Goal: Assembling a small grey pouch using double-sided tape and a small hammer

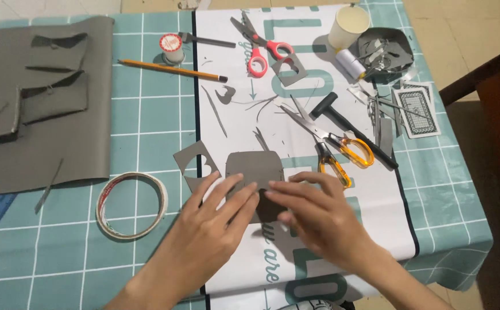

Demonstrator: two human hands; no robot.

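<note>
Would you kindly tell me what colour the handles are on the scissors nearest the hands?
Orange, on the scissors just beyond the right hand; clearest in the head view.

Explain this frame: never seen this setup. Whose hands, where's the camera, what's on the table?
One picture, from a camera worn on a person's head, looking down at their own bare hands; no machine. The left hand and right hand press flat on a grey cut piece, fingers spread, gripping nothing. Around it on the checked tablecloth: a tape roll, orange-handled scissors, red-handled scissors, a black hammer, a pencil, a paper cup, grey sheet material and playing cards.
</note>
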